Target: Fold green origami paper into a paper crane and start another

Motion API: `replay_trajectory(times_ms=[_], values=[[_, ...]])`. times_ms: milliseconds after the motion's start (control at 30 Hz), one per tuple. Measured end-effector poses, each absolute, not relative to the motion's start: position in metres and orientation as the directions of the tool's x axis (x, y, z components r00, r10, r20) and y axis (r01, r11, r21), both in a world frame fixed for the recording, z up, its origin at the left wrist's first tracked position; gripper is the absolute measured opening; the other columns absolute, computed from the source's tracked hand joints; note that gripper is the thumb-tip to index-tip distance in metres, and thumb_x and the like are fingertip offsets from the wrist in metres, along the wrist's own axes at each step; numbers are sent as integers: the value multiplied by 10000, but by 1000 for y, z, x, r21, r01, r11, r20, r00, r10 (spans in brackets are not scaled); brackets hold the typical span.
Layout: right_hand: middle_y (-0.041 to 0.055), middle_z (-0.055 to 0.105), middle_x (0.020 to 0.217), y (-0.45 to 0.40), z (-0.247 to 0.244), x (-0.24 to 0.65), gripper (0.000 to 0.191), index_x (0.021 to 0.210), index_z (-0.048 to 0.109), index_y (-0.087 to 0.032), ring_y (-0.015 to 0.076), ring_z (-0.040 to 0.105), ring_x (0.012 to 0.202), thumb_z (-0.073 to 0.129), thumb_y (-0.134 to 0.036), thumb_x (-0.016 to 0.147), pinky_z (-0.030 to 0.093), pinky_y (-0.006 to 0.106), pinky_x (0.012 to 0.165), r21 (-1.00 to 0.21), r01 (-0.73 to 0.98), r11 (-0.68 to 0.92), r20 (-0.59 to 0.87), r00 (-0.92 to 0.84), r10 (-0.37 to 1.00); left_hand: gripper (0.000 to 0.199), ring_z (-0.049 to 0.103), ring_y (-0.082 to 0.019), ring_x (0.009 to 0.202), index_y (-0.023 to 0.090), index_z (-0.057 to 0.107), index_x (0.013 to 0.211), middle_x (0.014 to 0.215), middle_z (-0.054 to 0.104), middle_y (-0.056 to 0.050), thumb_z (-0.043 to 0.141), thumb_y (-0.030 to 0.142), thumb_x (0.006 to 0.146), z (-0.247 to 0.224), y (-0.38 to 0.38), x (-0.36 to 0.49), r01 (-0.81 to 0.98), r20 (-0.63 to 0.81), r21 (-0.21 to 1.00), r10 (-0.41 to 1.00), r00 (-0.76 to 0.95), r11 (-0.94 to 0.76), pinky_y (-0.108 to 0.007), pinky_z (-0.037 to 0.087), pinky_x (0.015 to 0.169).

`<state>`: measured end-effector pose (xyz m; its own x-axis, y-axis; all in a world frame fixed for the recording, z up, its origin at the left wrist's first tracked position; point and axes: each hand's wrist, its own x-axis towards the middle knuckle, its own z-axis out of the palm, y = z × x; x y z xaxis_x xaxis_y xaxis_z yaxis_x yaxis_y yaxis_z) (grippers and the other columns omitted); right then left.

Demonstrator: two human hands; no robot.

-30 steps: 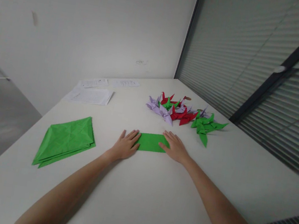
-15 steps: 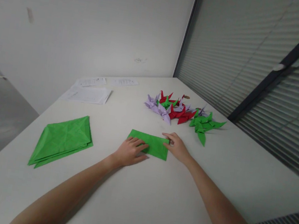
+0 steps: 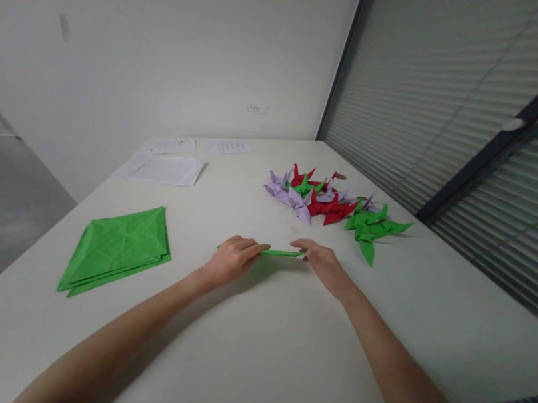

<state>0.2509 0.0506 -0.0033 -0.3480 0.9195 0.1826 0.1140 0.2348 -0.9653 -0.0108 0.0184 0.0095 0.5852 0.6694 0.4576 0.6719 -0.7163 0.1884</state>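
Observation:
A folded sheet of green paper (image 3: pixel 282 253) is held just above the white table, tipped so that only its thin edge faces me. Fingers of my left hand (image 3: pixel 234 260) close over its left part, and a small green tip shows beyond them. At the paper's right end, my right hand (image 3: pixel 321 262) pinches the corner between thumb and fingers, the index finger reaching out over it. Most of the paper's face is hidden from view.
To the left lies a stack of creased green paper sheets (image 3: pixel 120 247). Several folded paper flowers (image 3: pixel 324 200) in red, lilac and green are heaped at the back right. Printed white papers (image 3: pixel 165 169) lie at the back left. A window with blinds (image 3: pixel 415 102) borders the right side.
The green paper lay flat with its face showing; now it is lifted and turned edge-on. Both hands have come up with it, and my left hand's fingers have closed around it.

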Motion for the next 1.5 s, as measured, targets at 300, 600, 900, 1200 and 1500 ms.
replay_trajectory(times_ms=[300,600,900,1200,1500], values=[[24,687,736,37,3,232,334,745,704,-175,182,640,698,760,-495,672,523,317,667,-990,2,140,136,-224,965,443,603,-219,1002,235,450,1365,1114,636,-86,517,280,930,58,6,-14,705,554,288,713,429,-648,-382,478,897],[-73,655,595,40,-7,232,938,1410,294,-211,118,543,376,769,-348,614,390,198,354,-991,102,-87,-108,-218,970,450,580,-255,1043,201,552,1242,1173,610,-110,584,468,881,7,-3,12,674,355,28,637,684,-738,-394,462,870],[24,639,644,42,-14,232,471,1007,644,-129,128,568,523,689,-497,716,465,258,496,-968,251,11,-95,-405,909,234,613,-212,955,194,598,1143,1041,659,-86,519,211,923,-12,4,8,763,326,-5,720,613,-647,-348,457,793],[64,462,1091,32,-6,240,454,1168,669,-235,194,569,972,691,-151,722,477,364,927,-691,546,474,129,-552,824,229,595,-226,942,208,632,1105,1030,662,-70,535,264,906,-11,4,5,765,311,21,731,607,-644,-364,448,787],[56,453,1024,26,9,232,276,1119,688,-279,194,543,923,635,-312,850,499,378,877,-669,346,658,505,-439,743,215,614,-212,869,184,665,1061,970,669,-94,550,214,882,-6,14,-1,710,452,234,720,526,-665,-343,474,780]])
